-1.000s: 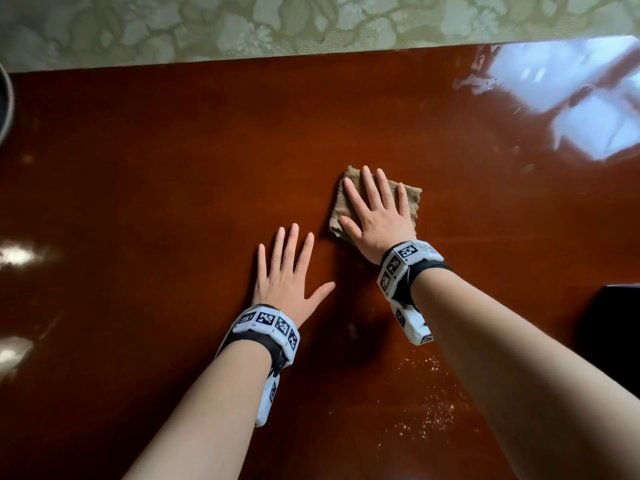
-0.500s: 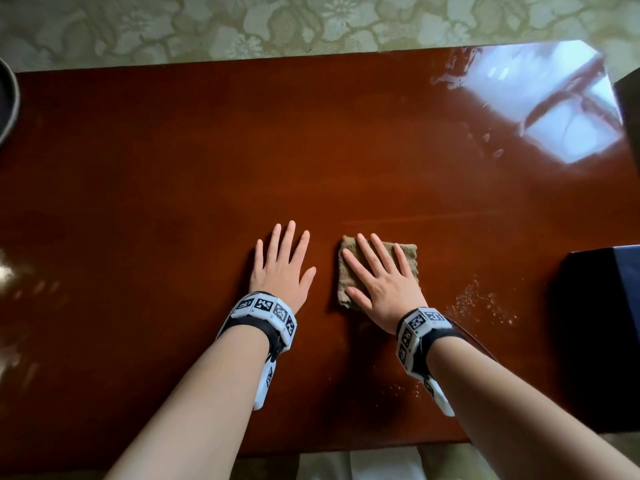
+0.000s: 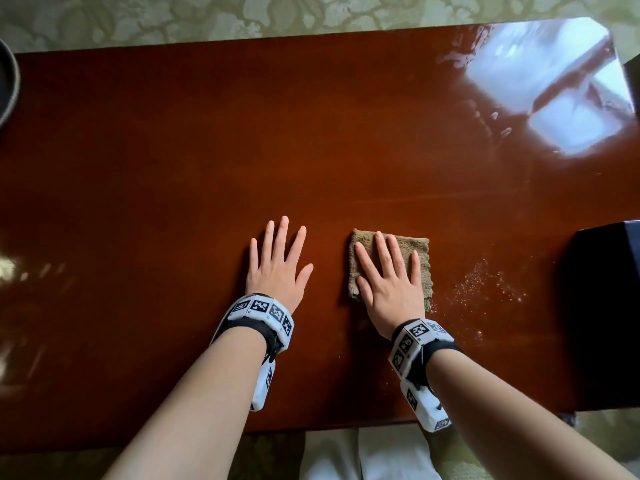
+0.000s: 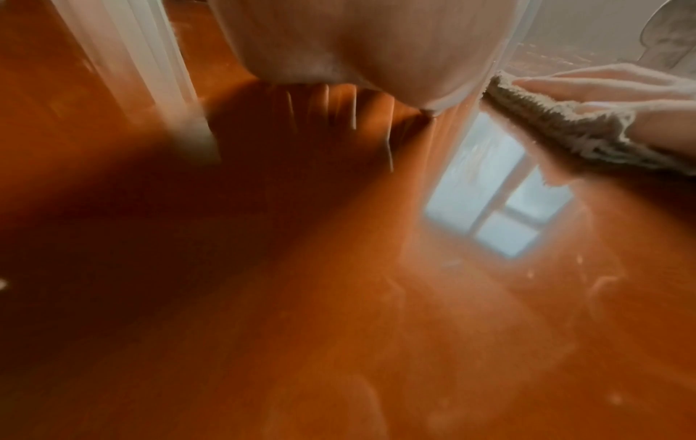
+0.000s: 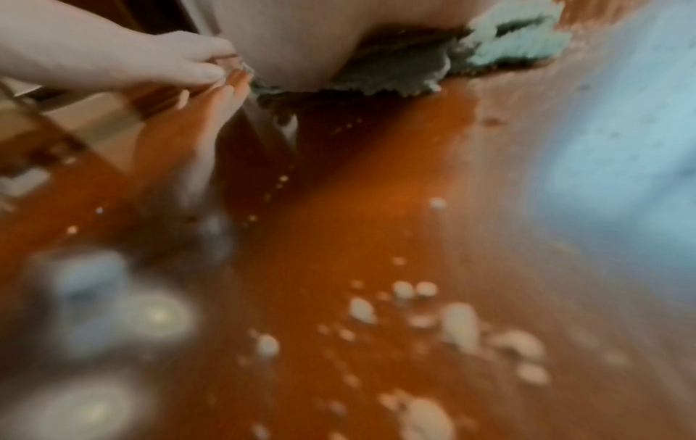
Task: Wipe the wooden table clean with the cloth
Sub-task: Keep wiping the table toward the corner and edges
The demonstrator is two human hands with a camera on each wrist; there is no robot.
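Brown terry cloth (image 3: 391, 261) now sits lower right of centre on the wooden table (image 3: 207, 133), dragged toward the near edge under the flat, spread right hand (image 3: 388, 285). Left hand (image 3: 280, 268) stays splayed, bracing. Crumbs (image 3: 485, 289) right of it remain unswept.

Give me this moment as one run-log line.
phase: wiping | right hand: flat on cloth | left hand: flat on table | crumbs: right of cloth, not yet wiped
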